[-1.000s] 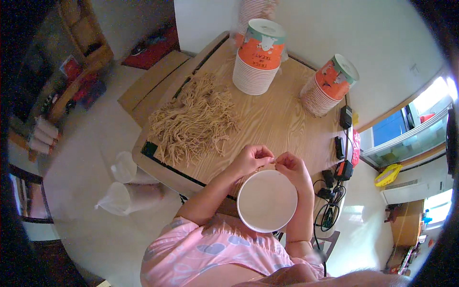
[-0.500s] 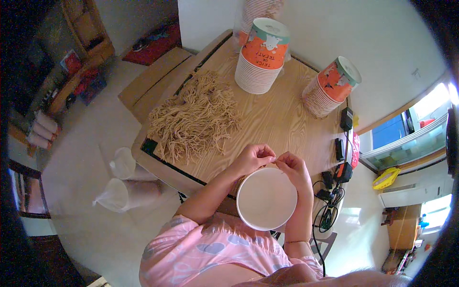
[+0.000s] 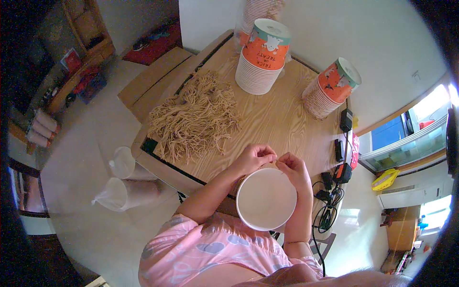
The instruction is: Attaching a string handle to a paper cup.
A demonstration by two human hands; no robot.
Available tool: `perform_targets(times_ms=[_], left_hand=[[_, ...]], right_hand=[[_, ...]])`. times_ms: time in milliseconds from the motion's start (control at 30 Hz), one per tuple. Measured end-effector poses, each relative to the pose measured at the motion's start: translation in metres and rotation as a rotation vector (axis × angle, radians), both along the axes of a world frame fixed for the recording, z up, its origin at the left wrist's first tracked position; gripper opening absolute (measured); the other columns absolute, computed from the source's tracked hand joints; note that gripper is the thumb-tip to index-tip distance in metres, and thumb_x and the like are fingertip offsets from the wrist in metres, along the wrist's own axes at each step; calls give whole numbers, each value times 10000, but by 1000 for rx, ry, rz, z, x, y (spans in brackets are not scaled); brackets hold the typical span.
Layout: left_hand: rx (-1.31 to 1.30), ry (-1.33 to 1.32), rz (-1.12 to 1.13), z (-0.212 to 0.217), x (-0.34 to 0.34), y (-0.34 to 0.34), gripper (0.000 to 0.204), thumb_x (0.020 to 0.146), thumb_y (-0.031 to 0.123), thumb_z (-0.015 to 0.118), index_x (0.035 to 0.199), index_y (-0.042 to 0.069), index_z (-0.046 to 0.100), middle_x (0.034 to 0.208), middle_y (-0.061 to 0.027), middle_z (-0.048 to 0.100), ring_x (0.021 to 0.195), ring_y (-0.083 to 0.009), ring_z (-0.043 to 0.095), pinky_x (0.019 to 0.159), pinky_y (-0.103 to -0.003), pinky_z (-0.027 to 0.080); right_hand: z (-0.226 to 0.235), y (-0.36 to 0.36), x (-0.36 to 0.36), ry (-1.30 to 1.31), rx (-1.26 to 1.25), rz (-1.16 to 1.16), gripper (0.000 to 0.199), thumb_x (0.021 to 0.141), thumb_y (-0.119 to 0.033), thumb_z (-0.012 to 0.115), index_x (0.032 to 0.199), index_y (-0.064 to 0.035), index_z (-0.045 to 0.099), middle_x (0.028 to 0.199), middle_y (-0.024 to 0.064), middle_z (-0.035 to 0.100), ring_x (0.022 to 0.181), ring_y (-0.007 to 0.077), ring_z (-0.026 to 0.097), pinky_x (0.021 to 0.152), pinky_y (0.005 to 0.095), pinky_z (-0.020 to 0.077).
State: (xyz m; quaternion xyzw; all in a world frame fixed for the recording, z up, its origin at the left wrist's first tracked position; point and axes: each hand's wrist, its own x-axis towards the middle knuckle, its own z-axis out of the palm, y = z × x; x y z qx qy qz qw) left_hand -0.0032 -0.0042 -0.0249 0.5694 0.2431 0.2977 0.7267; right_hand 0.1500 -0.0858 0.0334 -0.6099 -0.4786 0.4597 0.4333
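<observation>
**Both hands pinched at the tub's far rim**

At twelve o'clock of the white tub (image 3: 266, 201), the left hand (image 3: 258, 157) is curled, its thumb and fingertips pressed together. The right hand (image 3: 292, 167) is brought up just beside it, toward one o'clock, its thumb and fingertips likewise closed in a pinch. Whatever is gripped between them is too small to be told. The tub is placed low at the centre of the view, its round mouth turned upward and framed by the two forearms; its support is hidden.

A smooth, pale inner wall and a rounded rim are shown by the tub. Between ten and eleven o'clock, a tangled heap of tan twine (image 3: 193, 117) is spread, its strands kinked and fibrous. At twelve, a stack of nested cups (image 3: 262, 57) is set upside down, tapered and finely ribbed; a second stack (image 3: 330, 88) is stood at one.

Wood-grain tabletop (image 3: 282, 117) is exposed between heap, stacks and hands. Its left side is bordered by a dark strip; its right side is crowded by black adapters (image 3: 345, 119) and, at three, looped cables (image 3: 330, 213).
</observation>
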Motion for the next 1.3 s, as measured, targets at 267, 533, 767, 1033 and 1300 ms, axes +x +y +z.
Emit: perform_targets(times_ms=[267, 533, 767, 1033, 1300], left_hand=[[110, -39, 56, -5, 7, 0, 59, 863, 105, 569, 862, 49, 585, 718, 39, 548, 677, -57, 505, 641, -218, 434], [123, -39, 108, -1, 11, 0, 82, 863, 132, 583, 839, 54, 577, 706, 40, 534, 641, -52, 485, 588, -217, 415], [116, 12, 117, -3, 15, 4, 79, 843, 100, 599, 849, 22, 595, 695, 5, 595, 625, -73, 537, 602, -235, 457], [151, 77, 69, -9, 22, 5, 98, 840, 148, 620, 840, 51, 606, 731, 19, 587, 686, -76, 535, 627, -245, 443], [498, 148, -4, 4, 8, 15, 119, 756, 97, 691, 846, 45, 632, 723, -37, 598, 662, -138, 561, 617, -272, 446]], right_hand=[[-6, -3, 3, 23, 9, 13, 89, 804, -46, 620, 749, -43, 549, 654, -42, 524, 596, 26, 459, 530, 182, 353], [-6, 0, 3, 63, 10, 19, 105, 836, -86, 592, 749, -39, 559, 658, -40, 517, 601, 32, 459, 529, 187, 358], [-21, 1, 8, 334, -182, -120, 246, 901, -249, 544, 838, -24, 621, 644, -45, 521, 555, 53, 441, 494, 202, 330], [-25, 1, 7, 344, -199, -179, 173, 870, -207, 583, 819, -44, 608, 654, -48, 521, 563, 48, 451, 488, 200, 339], [-34, -8, 14, 416, -138, -167, 131, 852, -181, 599, 810, -57, 595, 673, -37, 546, 578, 55, 481, 511, 197, 373]])
